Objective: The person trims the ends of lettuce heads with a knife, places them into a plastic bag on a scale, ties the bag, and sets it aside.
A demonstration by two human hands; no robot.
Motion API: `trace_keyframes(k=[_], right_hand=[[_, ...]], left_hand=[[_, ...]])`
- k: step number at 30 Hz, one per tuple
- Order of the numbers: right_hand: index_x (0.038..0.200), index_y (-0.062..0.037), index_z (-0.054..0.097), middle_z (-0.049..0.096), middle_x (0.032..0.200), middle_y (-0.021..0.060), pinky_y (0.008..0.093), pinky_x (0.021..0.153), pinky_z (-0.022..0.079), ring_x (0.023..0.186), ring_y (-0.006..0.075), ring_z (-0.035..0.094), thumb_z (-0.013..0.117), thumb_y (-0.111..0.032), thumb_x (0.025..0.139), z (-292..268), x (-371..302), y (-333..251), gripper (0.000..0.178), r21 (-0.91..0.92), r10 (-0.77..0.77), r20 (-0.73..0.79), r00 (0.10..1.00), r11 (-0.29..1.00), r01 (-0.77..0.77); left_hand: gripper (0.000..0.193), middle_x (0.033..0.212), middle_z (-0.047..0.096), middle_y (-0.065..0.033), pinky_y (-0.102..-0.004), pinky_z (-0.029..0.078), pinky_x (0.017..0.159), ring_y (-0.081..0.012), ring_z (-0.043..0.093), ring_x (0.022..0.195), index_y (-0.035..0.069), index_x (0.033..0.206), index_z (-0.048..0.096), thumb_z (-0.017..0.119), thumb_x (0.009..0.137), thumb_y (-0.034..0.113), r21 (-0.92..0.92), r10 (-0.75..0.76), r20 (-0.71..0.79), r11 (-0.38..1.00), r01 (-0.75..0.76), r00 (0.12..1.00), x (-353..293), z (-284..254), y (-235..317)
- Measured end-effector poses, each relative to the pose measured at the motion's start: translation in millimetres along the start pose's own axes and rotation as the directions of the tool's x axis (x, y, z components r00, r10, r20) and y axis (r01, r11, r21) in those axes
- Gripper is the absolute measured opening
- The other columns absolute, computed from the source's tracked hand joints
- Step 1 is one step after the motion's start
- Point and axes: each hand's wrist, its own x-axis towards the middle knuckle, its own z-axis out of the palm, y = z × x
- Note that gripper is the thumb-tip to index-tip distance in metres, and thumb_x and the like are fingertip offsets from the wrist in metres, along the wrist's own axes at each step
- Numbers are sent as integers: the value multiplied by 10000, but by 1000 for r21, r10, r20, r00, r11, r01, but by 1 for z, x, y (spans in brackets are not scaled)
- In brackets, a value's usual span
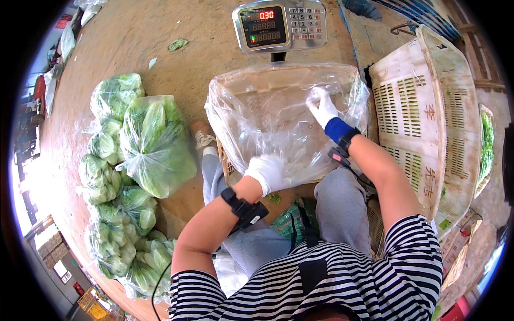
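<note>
A large clear plastic bag [251, 125] is spread inside a shallow crate in front of me, its film draped over the rim. My right hand [323, 108], in a white glove, is over the right part of the bag with its fingers closed on a fold of film. My left hand [266, 174], also gloved in white, is at the bag's near edge; motion smears its fingers, so their grip is unclear. A scale display [279, 27] with lit red digits stands just beyond the crate.
Clear bags of leafy green vegetables [158, 144] are piled on the brown floor at my left. Tall, slotted white crates [407, 117] stand close on my right, with more greens [485, 144] beyond them. A loose leaf [178, 45] lies on the floor ahead.
</note>
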Motion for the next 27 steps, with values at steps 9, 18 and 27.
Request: trace_keyframes(k=[9,18,27], right_hand=[[1376,-78,201,349,1315,262,376,1009,319,1209,363,377,782,-308,613,-19,-43,19,985,-225,291,303,908,947,-229],[1365,-84,255,492,1156,216,393,739,463,849,310,569,709,-351,702,-47,-36,34,847,191,691,461,557,536,-822],[1184,-68,539,586,1043,27,230,762,442,882,105,534,527,-184,892,-220,-140,-119,314,529,185,302,935,784,-326]], left_hand=[[383,1174,540,-171,-414,400,911,-334,525,1073,166,1224,489,467,843,196,-109,-417,-41,905,411,908,86,47,-125],[864,1382,278,-235,-410,313,1020,-385,314,1253,117,1367,296,693,656,406,-146,-387,-175,920,364,906,66,26,-59],[734,1299,427,-191,-478,292,999,-349,447,1161,155,1324,369,603,726,512,188,195,11,963,-194,981,43,99,57]])
